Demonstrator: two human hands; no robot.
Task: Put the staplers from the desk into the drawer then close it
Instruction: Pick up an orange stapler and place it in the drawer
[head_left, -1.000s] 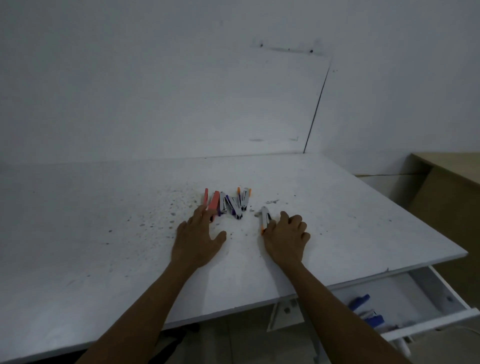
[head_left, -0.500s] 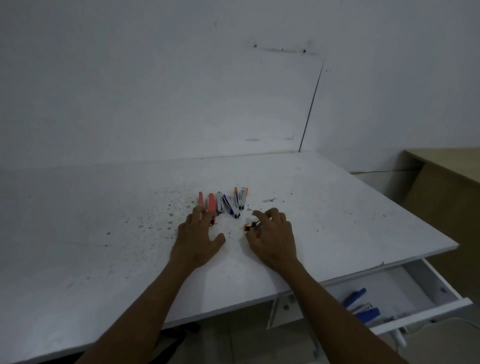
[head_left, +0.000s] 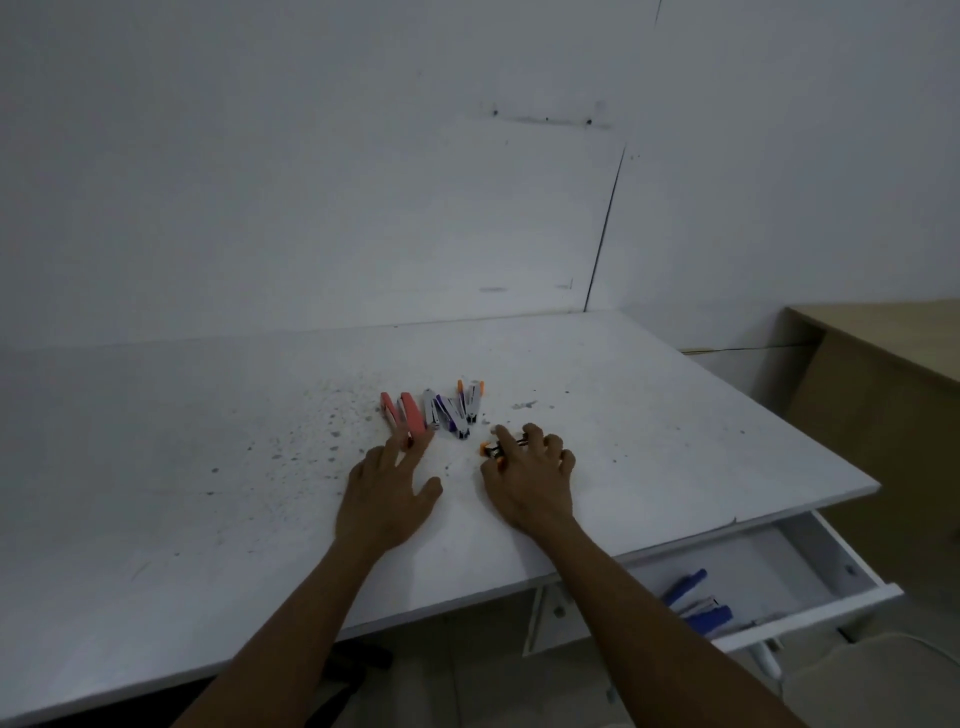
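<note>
Several small staplers lie in a row on the white desk: two pink staplers, a grey and purple pair and an orange-tipped white stapler. My left hand lies flat with its fingertips on the near end of the pink staplers. My right hand curls over an orange-tipped stapler and grips it against the desk. The open white drawer sticks out under the desk's right front edge, with blue staplers inside.
A tan wooden cabinet stands to the right of the desk. The desk surface left of the staplers is speckled with dark marks. A white wall rises behind the desk. A pale seat shows below the drawer front.
My right hand has closed its fingers around the orange-tipped stapler, turning it sideways. My left hand has stayed on the pink staplers.
</note>
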